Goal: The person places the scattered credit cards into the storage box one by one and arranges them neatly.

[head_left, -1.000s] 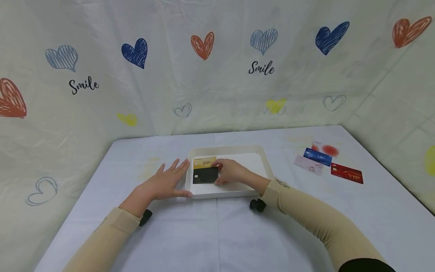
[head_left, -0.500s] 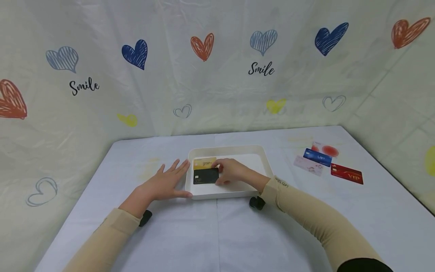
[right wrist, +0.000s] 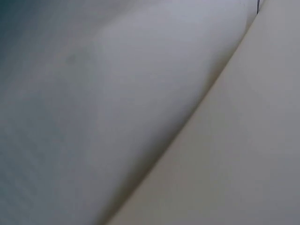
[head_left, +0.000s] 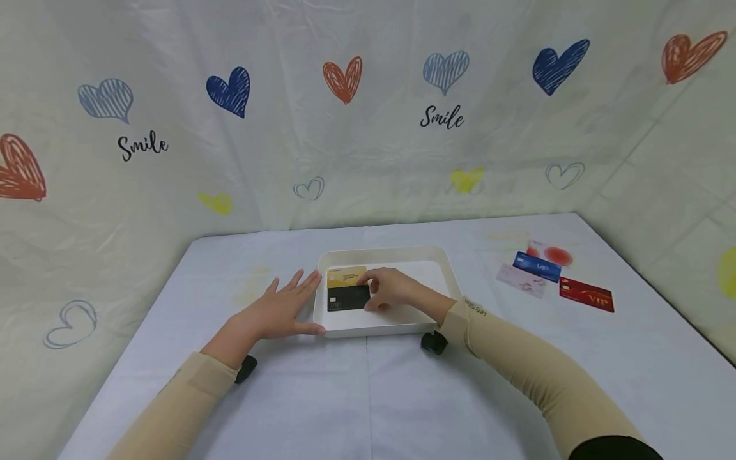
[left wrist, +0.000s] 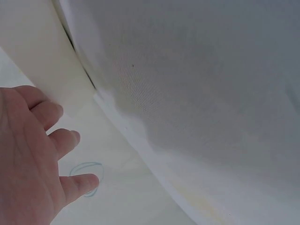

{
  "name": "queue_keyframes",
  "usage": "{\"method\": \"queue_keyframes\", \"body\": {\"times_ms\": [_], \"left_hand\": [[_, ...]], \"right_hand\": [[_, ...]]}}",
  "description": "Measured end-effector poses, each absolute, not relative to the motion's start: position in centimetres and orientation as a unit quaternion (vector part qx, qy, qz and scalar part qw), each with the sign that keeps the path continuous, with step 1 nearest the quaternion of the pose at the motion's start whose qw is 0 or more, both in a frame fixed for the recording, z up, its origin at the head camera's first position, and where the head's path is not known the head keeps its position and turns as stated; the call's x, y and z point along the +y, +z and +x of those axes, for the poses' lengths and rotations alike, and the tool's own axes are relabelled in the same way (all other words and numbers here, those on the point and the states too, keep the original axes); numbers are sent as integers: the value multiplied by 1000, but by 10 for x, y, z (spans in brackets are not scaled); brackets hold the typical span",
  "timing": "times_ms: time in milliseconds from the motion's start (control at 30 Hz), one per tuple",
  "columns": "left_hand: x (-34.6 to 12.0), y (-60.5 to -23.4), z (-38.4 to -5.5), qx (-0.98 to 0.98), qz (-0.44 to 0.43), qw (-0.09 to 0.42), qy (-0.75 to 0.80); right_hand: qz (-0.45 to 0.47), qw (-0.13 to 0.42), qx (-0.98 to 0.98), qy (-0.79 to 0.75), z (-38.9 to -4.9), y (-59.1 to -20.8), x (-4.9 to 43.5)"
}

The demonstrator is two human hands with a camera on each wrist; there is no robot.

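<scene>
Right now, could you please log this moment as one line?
left hand: spread against white tray; right hand: holds black card inside tray; yellow card: in tray, beyond black card; red card: on table

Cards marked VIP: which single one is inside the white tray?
The black card, its right end held by the right hand. The blue card and red card lie outside the white tray, on the table.

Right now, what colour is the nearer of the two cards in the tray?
The nearer card is black with pale lettering; the head view shows it best.
</scene>
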State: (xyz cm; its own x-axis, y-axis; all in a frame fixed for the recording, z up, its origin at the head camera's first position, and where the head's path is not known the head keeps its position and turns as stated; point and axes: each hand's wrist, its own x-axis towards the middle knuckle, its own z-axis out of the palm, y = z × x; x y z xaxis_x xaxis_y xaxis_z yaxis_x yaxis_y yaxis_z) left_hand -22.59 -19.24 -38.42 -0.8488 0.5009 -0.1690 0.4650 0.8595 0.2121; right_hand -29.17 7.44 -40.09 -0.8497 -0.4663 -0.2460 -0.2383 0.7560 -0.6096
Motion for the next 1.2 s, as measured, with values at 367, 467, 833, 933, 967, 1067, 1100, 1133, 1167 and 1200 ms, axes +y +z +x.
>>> {"method": "queue_keyframes", "body": {"times_ms": [367,467,833,933,967,1067,1100,1133,1167,1200], "left_hand": [[-193,-387,-227,959,254,107,74],[-193,-387,-228,959,252,108,74],[-195,-388,-228,958,255,107,74],[-195,-388,-229,958,255,107,73],[-195,-388,-229,958,256,106,74],[-195,-388,-229,958,258,105,73],[-196,-388,-230,957,259,105,73],[-196,-388,-230,957,260,105,73],[-196,-389,-230,957,261,104,73],[-196,-389,-230,957,262,104,73]], "right_hand": [[-190,188,917,-296,-290,-401,74],[-187,188,917,-298,-290,-401,74],[-182,193,915,-306,-290,-401,73],[-183,193,915,-304,-290,-401,73],[-184,193,915,-304,-290,-401,73],[-187,193,914,-304,-290,-401,73],[-189,193,914,-302,-291,-401,74],[-189,193,915,-300,-291,-401,74],[-190,193,915,-298,-291,-401,74],[-190,192,916,-297,-291,-401,74]]}}
